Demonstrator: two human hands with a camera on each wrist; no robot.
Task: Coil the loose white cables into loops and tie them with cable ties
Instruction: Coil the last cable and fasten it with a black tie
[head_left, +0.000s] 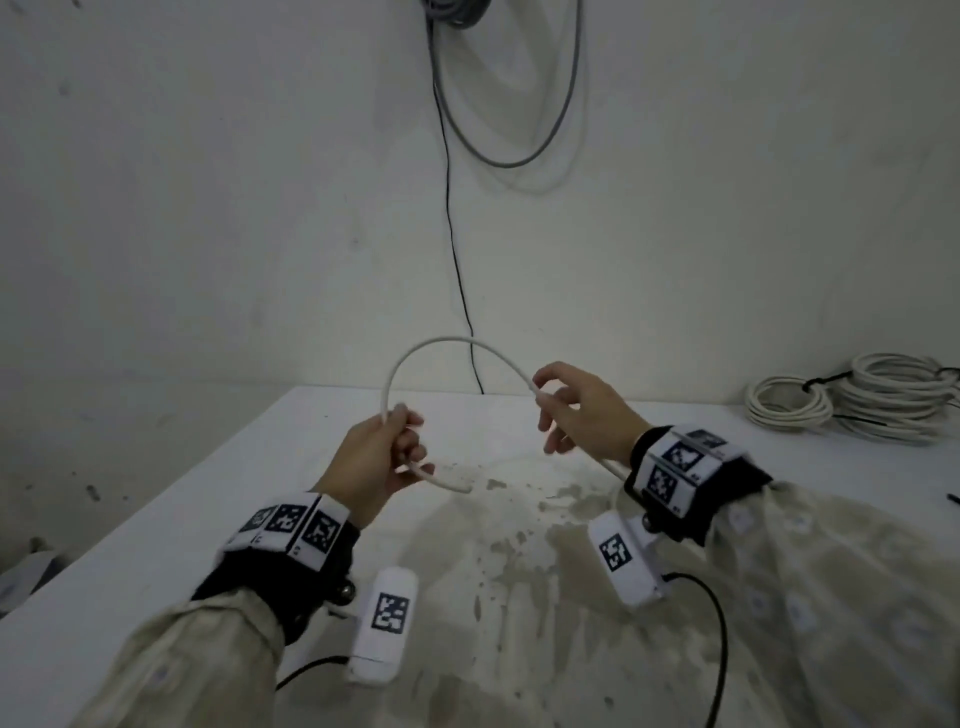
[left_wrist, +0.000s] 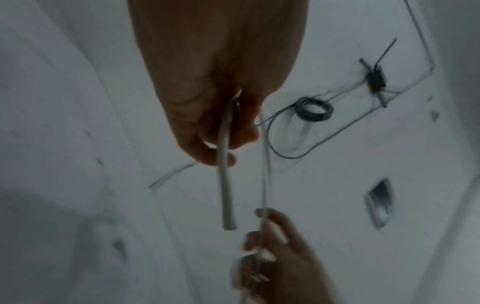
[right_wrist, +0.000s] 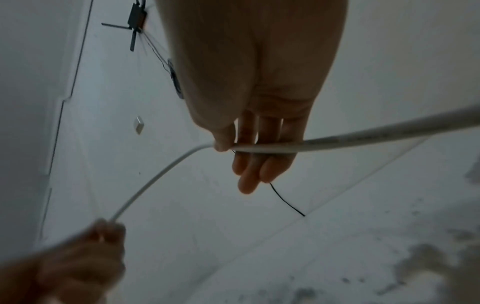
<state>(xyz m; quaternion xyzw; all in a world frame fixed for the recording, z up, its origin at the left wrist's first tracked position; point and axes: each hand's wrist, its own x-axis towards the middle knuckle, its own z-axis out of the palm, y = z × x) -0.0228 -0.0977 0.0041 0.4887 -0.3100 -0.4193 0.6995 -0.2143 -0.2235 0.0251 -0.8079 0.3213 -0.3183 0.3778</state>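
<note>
Presently, findings as observed:
Left hand (head_left: 375, 451): fingers curled round the white cable (head_left: 447, 344) near its free end; a short tail juts from the fist toward the table.
Right hand (head_left: 582, 410): thumb and forefinger pinch the same cable; the other fingers are loosely extended beneath it. In the right wrist view the cable crosses the fingers (right_wrist: 249, 170) and runs off frame to the right.
White cable: held above the table, arching upward between the two hands, then passing under the right wrist.
Table (head_left: 156, 519): white, stained and speckled below the hands.
Coiled cables (head_left: 857, 402): white bundles lying at the far right of the table, well apart from the hands.
Wall: a grey cable loop (head_left: 519, 104) hangs above; a thin black wire (head_left: 457, 260) drops to the table's rear edge.
</note>
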